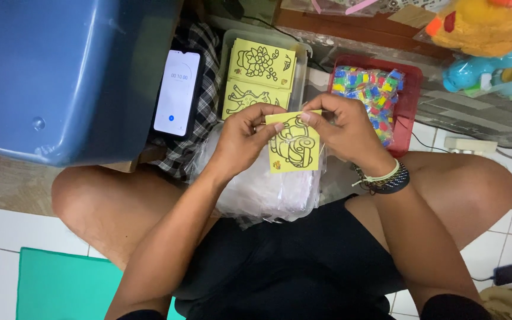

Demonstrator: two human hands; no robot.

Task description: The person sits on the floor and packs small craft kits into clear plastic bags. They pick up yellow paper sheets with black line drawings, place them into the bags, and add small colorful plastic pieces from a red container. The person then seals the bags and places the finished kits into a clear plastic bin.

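Both my hands hold one small yellow card (296, 148) printed with a black line drawing of a vehicle. My left hand (244, 133) pinches its upper left edge and my right hand (342, 124) pinches its upper right corner. The card hangs above a stack of clear plastic sleeves (262, 189) lying on my lap. Just beyond, a clear box (302, 50) holds more yellow drawing cards (262, 62). Bracelets circle my right wrist.
A phone (176, 92) with a lit timer screen lies on checked cloth at the left of the box. A big blue bin (60, 71) fills the upper left. A red tray (409, 95) holds small coloured packets. Plush toys (487, 41) sit at upper right. A green mat (60, 287) lies on the tiled floor.
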